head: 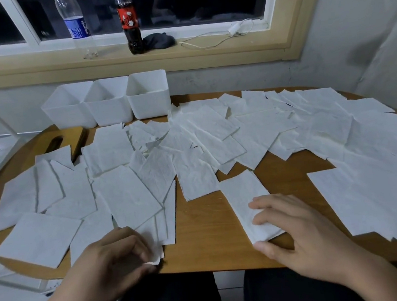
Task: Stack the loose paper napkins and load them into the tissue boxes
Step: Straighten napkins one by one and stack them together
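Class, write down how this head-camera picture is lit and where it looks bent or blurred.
Head view: even indoor light, with the window black and a soft shadow under the right hand; the wide lens makes the window frame lean; the left hand and the napkins by it look slightly smeared.

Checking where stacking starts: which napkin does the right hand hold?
The narrow napkin lying on the bare table near its front edge, held by the right hand; the other napkins overlap in spreads.
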Action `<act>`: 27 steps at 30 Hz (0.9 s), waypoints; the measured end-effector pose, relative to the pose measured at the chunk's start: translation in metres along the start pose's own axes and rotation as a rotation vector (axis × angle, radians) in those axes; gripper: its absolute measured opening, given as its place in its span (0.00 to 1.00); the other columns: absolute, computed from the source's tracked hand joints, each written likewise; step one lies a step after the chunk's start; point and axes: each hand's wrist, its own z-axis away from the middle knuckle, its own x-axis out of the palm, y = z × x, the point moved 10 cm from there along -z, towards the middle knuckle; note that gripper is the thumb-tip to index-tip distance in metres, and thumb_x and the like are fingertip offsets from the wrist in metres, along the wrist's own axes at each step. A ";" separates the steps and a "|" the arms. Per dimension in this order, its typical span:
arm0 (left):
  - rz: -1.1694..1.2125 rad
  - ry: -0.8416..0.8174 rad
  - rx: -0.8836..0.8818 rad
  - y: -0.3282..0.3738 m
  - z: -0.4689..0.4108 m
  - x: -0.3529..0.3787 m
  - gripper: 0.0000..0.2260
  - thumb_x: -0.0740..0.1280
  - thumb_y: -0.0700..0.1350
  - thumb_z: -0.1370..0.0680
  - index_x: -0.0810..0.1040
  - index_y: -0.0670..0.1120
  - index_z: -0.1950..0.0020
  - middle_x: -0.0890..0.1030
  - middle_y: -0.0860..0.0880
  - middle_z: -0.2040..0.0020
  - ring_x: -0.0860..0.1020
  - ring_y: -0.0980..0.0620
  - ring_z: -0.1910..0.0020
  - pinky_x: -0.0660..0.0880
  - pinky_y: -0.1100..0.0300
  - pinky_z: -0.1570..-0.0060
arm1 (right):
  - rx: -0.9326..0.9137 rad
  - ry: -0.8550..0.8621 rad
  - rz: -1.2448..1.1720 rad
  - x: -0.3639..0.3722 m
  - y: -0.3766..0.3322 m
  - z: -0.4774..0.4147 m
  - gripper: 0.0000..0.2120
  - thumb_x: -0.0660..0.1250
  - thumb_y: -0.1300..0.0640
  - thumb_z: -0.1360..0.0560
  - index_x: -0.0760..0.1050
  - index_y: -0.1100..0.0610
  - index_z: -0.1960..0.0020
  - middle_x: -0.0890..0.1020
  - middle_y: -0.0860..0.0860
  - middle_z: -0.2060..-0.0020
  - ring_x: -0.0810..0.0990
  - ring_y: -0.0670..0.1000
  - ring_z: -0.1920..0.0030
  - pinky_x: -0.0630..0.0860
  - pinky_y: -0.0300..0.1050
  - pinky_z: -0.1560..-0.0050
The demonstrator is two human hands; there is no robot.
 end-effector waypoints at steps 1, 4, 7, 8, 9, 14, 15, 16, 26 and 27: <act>0.004 0.014 -0.003 0.001 0.000 -0.002 0.08 0.75 0.63 0.26 0.81 0.61 0.57 0.84 0.58 0.49 0.85 0.57 0.52 0.75 0.69 0.55 | -0.011 -0.004 0.002 0.002 -0.003 -0.001 0.17 0.65 0.29 0.20 0.78 0.38 0.39 0.70 0.31 0.27 0.69 0.39 0.26 0.69 0.40 0.31; 0.013 0.055 -0.029 0.002 -0.002 -0.007 0.11 0.72 0.65 0.24 0.82 0.59 0.57 0.85 0.57 0.50 0.85 0.57 0.57 0.76 0.66 0.57 | -0.038 0.003 0.002 0.005 -0.012 -0.005 0.18 0.66 0.30 0.20 0.79 0.39 0.36 0.70 0.32 0.27 0.68 0.39 0.25 0.71 0.45 0.30; 0.014 0.125 -0.047 0.005 -0.004 -0.019 0.14 0.72 0.65 0.21 0.83 0.55 0.53 0.84 0.54 0.51 0.82 0.52 0.68 0.76 0.63 0.63 | -0.013 0.046 -0.025 0.000 -0.017 -0.010 0.18 0.66 0.33 0.18 0.80 0.41 0.34 0.71 0.31 0.28 0.68 0.40 0.24 0.71 0.47 0.29; 0.027 0.143 -0.054 0.010 -0.006 -0.025 0.12 0.74 0.63 0.21 0.84 0.55 0.52 0.83 0.53 0.52 0.81 0.50 0.71 0.76 0.64 0.66 | -0.007 0.060 -0.036 -0.001 -0.020 -0.013 0.18 0.67 0.35 0.19 0.79 0.41 0.33 0.71 0.31 0.28 0.69 0.40 0.24 0.70 0.46 0.28; 0.047 0.154 -0.060 0.016 -0.009 -0.030 0.09 0.76 0.59 0.21 0.85 0.55 0.51 0.83 0.52 0.54 0.80 0.48 0.73 0.75 0.66 0.67 | -0.005 0.065 -0.056 -0.002 -0.024 -0.016 0.19 0.68 0.35 0.19 0.78 0.41 0.31 0.71 0.31 0.28 0.69 0.40 0.24 0.68 0.45 0.27; 0.130 0.149 0.009 0.059 -0.027 -0.041 0.11 0.76 0.63 0.22 0.85 0.57 0.53 0.85 0.54 0.57 0.80 0.51 0.61 0.73 0.67 0.67 | 0.070 -0.086 -0.316 0.011 -0.053 -0.034 0.34 0.75 0.37 0.23 0.64 0.31 0.23 0.66 0.25 0.25 0.62 0.33 0.22 0.64 0.36 0.25; 0.161 0.133 0.038 0.070 -0.031 -0.041 0.12 0.74 0.64 0.23 0.85 0.57 0.53 0.85 0.55 0.57 0.81 0.52 0.59 0.73 0.67 0.64 | 0.083 -0.127 -0.367 0.014 -0.060 -0.037 0.36 0.76 0.38 0.24 0.62 0.28 0.23 0.65 0.25 0.25 0.61 0.32 0.22 0.64 0.37 0.26; 0.199 0.112 0.063 0.079 -0.034 -0.040 0.12 0.73 0.64 0.23 0.85 0.57 0.53 0.86 0.54 0.57 0.81 0.52 0.58 0.72 0.67 0.60 | 0.093 -0.160 -0.411 0.016 -0.066 -0.040 0.38 0.77 0.39 0.24 0.59 0.26 0.23 0.64 0.24 0.25 0.61 0.31 0.23 0.64 0.38 0.26; 0.579 0.162 0.012 0.089 -0.082 -0.026 0.05 0.78 0.49 0.24 0.85 0.50 0.57 0.85 0.49 0.59 0.83 0.52 0.59 0.76 0.65 0.59 | 0.088 -0.002 -0.787 -0.003 -0.061 -0.042 0.05 0.76 0.57 0.20 0.84 0.50 0.47 0.86 0.52 0.50 0.85 0.52 0.47 0.83 0.55 0.44; 0.587 0.175 -0.004 0.086 -0.089 -0.023 0.06 0.77 0.50 0.24 0.85 0.50 0.56 0.85 0.48 0.58 0.84 0.50 0.57 0.78 0.61 0.57 | 0.114 0.021 -0.817 -0.006 -0.054 -0.038 0.04 0.76 0.58 0.20 0.84 0.51 0.48 0.87 0.53 0.50 0.86 0.53 0.47 0.83 0.54 0.45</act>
